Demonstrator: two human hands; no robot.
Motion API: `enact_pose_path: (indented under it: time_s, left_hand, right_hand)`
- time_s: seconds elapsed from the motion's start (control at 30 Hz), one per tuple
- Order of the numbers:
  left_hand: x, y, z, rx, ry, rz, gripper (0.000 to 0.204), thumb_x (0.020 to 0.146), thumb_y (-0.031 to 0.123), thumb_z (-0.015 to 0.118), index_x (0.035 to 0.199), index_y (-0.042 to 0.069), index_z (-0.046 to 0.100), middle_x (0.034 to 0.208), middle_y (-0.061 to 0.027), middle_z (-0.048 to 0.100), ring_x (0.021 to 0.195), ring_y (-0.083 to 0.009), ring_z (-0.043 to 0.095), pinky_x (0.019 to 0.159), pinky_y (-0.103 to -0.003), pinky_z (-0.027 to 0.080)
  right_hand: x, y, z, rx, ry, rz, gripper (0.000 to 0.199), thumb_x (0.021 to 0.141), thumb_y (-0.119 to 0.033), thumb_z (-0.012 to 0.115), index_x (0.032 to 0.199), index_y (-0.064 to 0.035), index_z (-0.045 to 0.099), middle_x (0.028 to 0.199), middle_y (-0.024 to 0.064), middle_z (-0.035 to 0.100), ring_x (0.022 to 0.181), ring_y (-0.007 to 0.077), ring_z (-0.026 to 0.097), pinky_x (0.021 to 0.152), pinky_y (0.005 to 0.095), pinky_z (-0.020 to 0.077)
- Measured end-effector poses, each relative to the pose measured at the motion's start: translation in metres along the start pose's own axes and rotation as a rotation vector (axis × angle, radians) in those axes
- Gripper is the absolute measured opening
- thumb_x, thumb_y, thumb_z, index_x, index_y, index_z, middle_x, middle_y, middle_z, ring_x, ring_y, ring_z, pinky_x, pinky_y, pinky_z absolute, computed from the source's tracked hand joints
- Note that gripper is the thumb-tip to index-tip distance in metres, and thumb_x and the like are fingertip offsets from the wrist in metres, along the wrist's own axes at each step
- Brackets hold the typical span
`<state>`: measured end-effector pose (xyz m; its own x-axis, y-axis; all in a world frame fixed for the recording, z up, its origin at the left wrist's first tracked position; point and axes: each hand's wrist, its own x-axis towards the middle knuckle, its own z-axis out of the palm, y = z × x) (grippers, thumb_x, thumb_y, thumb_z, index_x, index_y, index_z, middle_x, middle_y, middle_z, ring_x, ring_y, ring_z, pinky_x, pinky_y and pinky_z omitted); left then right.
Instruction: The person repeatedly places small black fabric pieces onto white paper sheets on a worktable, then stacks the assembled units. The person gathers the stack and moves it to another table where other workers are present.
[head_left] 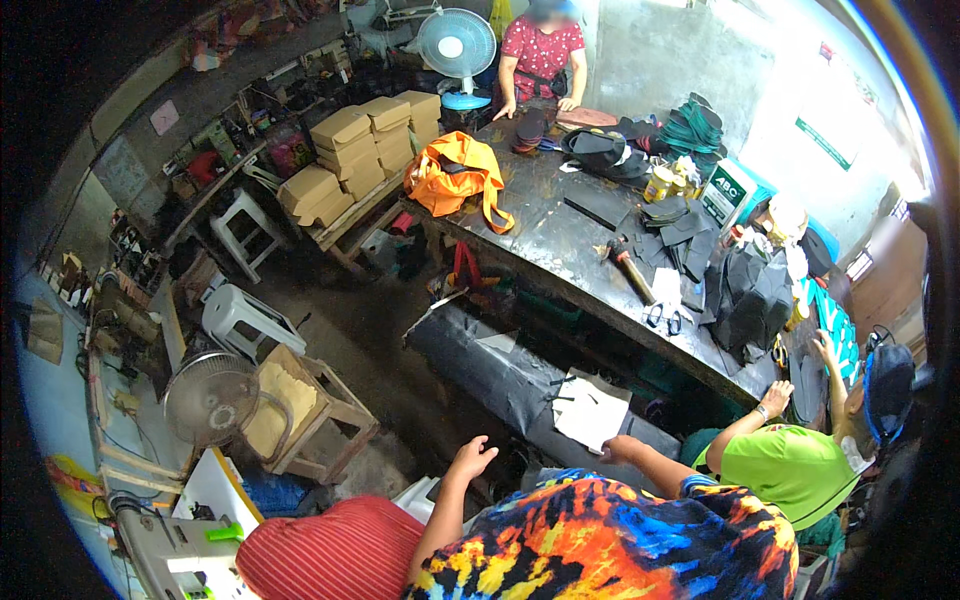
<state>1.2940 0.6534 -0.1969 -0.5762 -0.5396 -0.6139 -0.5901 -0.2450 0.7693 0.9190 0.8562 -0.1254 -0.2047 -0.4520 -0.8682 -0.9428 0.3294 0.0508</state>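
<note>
My right hand (622,449) is closed at the lower corner of a white sheet (590,412), which looks like paper or thin card. The sheet lies over a long black roll of sheet material (462,352) below the table's side. A small dark strip crosses the sheet's upper left edge. My left hand (470,459) hovers left of the roll, holding nothing, with its fingers loosely bent and apart.
A dark worktable (545,215) carries a hammer (630,272), scissors (664,319), black pieces and an orange bag (457,178). A person in green (780,465) works at right; another stands at the far end. Stools (250,318), fans and a sewing machine (180,545) stand left.
</note>
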Motion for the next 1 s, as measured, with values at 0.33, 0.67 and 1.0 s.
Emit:
enact_pose_path:
  time_s: [0.33,0.67,1.0]
  left_hand:
    - [0.067,0.009,-0.101,0.040,0.110,-0.019,0.065,0.093,0.040,0.075,0.144,0.003,0.059,0.132,-0.0263,0.068,0.120,-0.0375,0.068,0.102,-0.044,0.053]
    - [0.154,0.035,-0.204,0.171,-0.119,0.006,0.068,0.093,0.041,0.074,0.146,0.002,0.057,0.132,-0.0249,0.068,0.121,-0.0368,0.067,0.103,-0.043,0.052]
    - [0.255,-0.004,-0.362,0.370,-0.401,0.049,0.065,0.094,0.038,0.075,0.146,0.003,0.058,0.135,-0.0245,0.067,0.125,-0.0331,0.066,0.105,-0.041,0.051]
  right_hand:
    - [0.096,0.010,-0.039,0.206,0.075,0.006,0.056,0.091,-0.056,0.069,0.121,-0.0091,0.076,0.122,0.0202,0.074,0.115,0.0389,0.069,0.101,0.0474,0.0532]
    - [0.142,-0.078,-0.141,0.542,0.330,0.081,0.049,0.085,-0.046,0.079,0.119,-0.0107,0.075,0.115,0.0180,0.076,0.109,0.0364,0.072,0.096,0.0445,0.0565]
    - [0.191,-0.181,-0.294,0.785,0.809,0.156,0.038,0.085,-0.031,0.078,0.114,-0.0062,0.074,0.110,0.0192,0.074,0.105,0.0404,0.070,0.092,0.0490,0.0564]
